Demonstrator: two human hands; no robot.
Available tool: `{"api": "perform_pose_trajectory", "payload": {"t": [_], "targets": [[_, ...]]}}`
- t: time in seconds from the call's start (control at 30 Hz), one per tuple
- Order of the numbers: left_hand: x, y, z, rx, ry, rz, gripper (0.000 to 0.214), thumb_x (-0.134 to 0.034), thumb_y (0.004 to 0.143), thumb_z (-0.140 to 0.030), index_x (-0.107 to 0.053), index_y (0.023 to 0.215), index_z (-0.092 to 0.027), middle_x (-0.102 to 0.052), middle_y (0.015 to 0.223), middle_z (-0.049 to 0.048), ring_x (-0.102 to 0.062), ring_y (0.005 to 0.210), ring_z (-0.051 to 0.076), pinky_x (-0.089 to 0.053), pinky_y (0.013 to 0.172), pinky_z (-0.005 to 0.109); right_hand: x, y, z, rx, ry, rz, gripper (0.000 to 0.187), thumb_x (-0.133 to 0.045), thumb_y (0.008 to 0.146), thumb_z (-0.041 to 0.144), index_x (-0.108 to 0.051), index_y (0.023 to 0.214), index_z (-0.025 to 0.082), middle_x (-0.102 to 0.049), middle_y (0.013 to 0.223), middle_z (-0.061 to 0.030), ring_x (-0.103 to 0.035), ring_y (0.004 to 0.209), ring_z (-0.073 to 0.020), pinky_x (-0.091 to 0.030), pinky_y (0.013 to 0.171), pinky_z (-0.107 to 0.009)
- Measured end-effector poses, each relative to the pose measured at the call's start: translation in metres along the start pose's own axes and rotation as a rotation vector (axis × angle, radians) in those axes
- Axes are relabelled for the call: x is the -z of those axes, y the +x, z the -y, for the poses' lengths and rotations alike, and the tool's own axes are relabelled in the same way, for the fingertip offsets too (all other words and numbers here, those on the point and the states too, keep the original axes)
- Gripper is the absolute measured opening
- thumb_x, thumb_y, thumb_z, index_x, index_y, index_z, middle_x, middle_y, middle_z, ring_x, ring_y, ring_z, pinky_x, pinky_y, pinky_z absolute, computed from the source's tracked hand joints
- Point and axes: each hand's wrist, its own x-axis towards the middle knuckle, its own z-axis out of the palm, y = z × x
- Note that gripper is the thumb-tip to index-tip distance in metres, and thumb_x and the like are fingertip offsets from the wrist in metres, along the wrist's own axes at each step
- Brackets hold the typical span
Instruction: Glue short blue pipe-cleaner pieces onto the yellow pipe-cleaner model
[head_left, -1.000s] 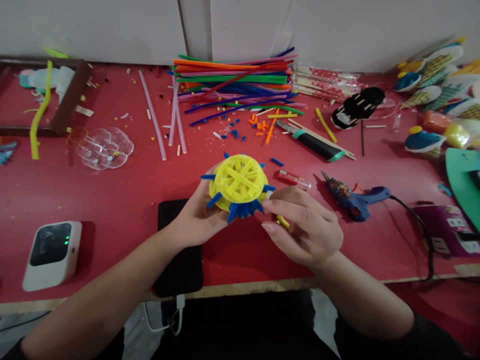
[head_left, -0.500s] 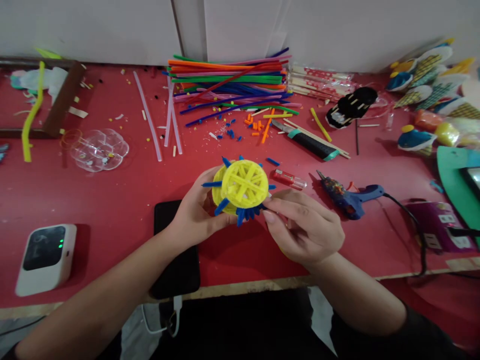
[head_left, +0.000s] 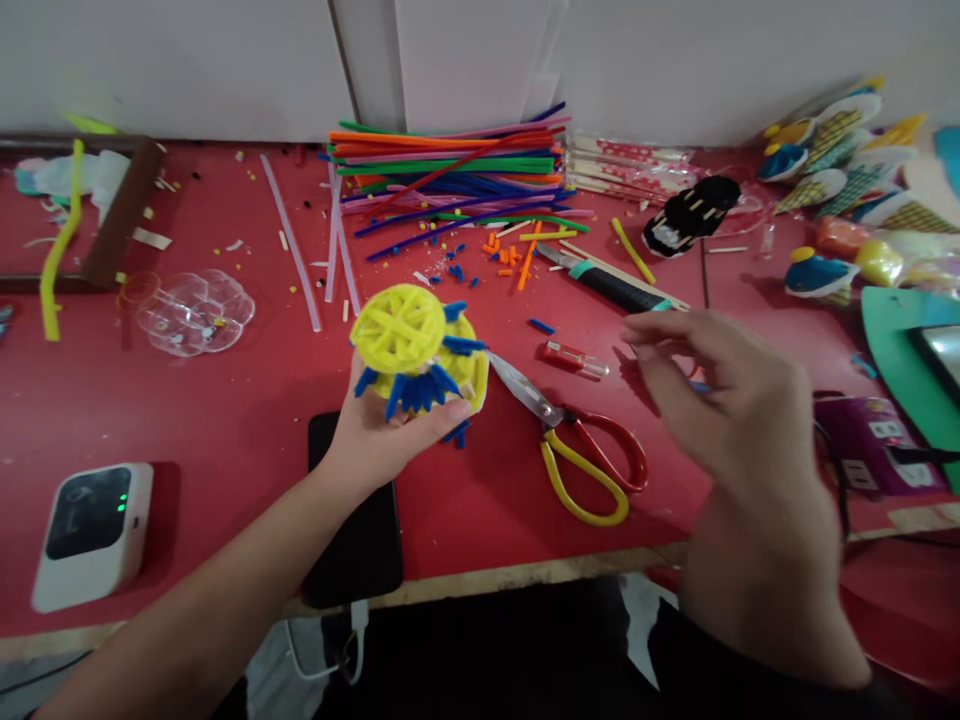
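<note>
My left hand (head_left: 375,440) is closed around a yellow woven ball (head_left: 401,335) made of pipe cleaners, with short blue spikes sticking out of it. It holds the ball just above the red table (head_left: 225,420). My right hand (head_left: 727,400) hovers to the right, slightly smeared by motion, with its fingers apart and nothing in them. It covers most of the blue glue gun. Red and yellow scissors (head_left: 585,455) lie on the table between the two hands.
A stack of coloured pipe cleaners (head_left: 457,165) lies at the back. A small red lighter (head_left: 574,358), a utility knife (head_left: 615,285) and cut bits lie in the middle. A black phone (head_left: 352,530) and a white device (head_left: 90,530) sit near the front edge, a clear plastic tray (head_left: 191,310) at the left.
My right hand has left the ball and swung right, over the glue gun. My left hand has carried the ball left and tilted it. The scissors now lie uncovered.
</note>
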Motion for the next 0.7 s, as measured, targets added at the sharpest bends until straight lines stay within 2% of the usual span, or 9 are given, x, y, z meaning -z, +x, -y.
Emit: {"api": "perform_pose_trajectory", "payload": {"t": [0.07,0.1,0.17,0.27,0.33,0.47,0.57,0.63,0.7], "targets": [[-0.001,0.003,0.001,-0.012,-0.021,-0.019,0.068,-0.095,0.065,-0.036,-0.065,0.125,-0.03,-0.079,0.113,0.0061,-0.075,0.109,0.033,-0.062,0.1,0.048,0.013,-0.007,-0.036,0.005,-0.194,0.086,0.031,-0.057,0.084,0.017,-0.071,0.11,0.022,-0.077,0.104,-0.0128,-0.074,0.091,-0.0289,-0.06,0.08,-0.045],[-0.002,0.005,0.001,-0.02,-0.031,-0.02,0.068,-0.094,0.066,-0.036,-0.065,0.127,-0.03,-0.079,0.112,0.0058,-0.075,0.109,0.032,-0.062,0.101,0.048,0.017,-0.012,-0.054,-0.007,-0.274,0.073,0.035,-0.055,0.081,0.013,-0.071,0.111,0.02,-0.077,0.106,-0.0169,-0.074,0.097,-0.0322,-0.059,0.086,-0.049],[-0.002,0.007,0.001,-0.034,-0.056,-0.004,0.067,-0.093,0.069,-0.034,-0.064,0.13,-0.03,-0.079,0.113,0.0055,-0.075,0.112,0.031,-0.06,0.105,0.048,0.022,-0.026,-0.088,-0.032,-0.355,0.066,0.045,-0.054,0.071,0.007,-0.071,0.111,0.019,-0.076,0.106,-0.02,-0.074,0.097,-0.0352,-0.059,0.087,-0.05],[-0.002,0.008,0.001,-0.01,-0.096,0.037,0.064,-0.093,0.068,-0.035,-0.066,0.126,-0.03,-0.079,0.114,0.0052,-0.074,0.113,0.031,-0.059,0.105,0.048,0.026,-0.044,-0.125,-0.036,-0.32,0.125,0.052,-0.053,0.067,0.004,-0.072,0.111,0.025,-0.077,0.108,-0.0162,-0.075,0.1,-0.0353,-0.059,0.087,-0.049],[-0.002,0.007,0.001,0.019,-0.102,0.044,0.06,-0.095,0.066,-0.038,-0.068,0.119,-0.03,-0.08,0.109,0.0049,-0.076,0.107,0.031,-0.063,0.099,0.047,0.028,-0.05,-0.139,-0.059,-0.248,0.158,0.051,-0.055,0.066,0.005,-0.074,0.105,0.03,-0.078,0.107,-0.0123,-0.076,0.1,-0.0338,-0.059,0.088,-0.048],[-0.002,0.006,0.001,0.016,-0.121,0.037,0.062,-0.098,0.06,-0.035,-0.069,0.114,-0.03,-0.079,0.109,0.0046,-0.078,0.1,0.031,-0.068,0.088,0.046,0.034,-0.051,-0.151,-0.083,-0.238,0.26,0.046,-0.057,0.066,0.009,-0.076,0.1,0.033,-0.079,0.105,-0.0106,-0.076,0.098,-0.0347,-0.054,0.09,-0.055],[-0.003,0.004,-0.001,0.015,-0.142,0.029,0.059,-0.099,0.056,-0.03,-0.068,0.106,-0.027,-0.079,0.112,0.0053,-0.078,0.1,0.031,-0.069,0.086,0.044,0.04,-0.043,-0.15,-0.026,-0.322,0.222,0.039,-0.062,0.068,0.015,-0.074,0.097,0.038,-0.08,0.095,-0.0077,-0.075,0.089,-0.0341,-0.047,0.096,-0.062],[-0.002,0.003,-0.001,0.021,-0.14,0.025,0.06,-0.099,0.056,-0.027,-0.068,0.107,-0.026,-0.079,0.113,0.0066,-0.078,0.099,0.031,-0.069,0.085,0.043,0.044,-0.032,-0.142,0.069,-0.321,0.138,0.033,-0.07,0.068,0.024,-0.073,0.096,0.041,-0.078,0.084,-0.0059,-0.074,0.078,-0.0313,-0.049,0.092,-0.058],[-0.001,0.003,0.0,0.012,-0.126,0.004,0.069,-0.099,0.054,-0.026,-0.066,0.115,-0.027,-0.079,0.114,0.0075,-0.078,0.099,0.031,-0.069,0.085,0.043,0.046,-0.019,-0.126,0.216,-0.247,0.057,0.036,-0.076,0.067,0.032,-0.073,0.101,0.042,-0.077,0.078,-0.0051,-0.072,0.068,-0.0276,-0.053,0.076,-0.048]]}}
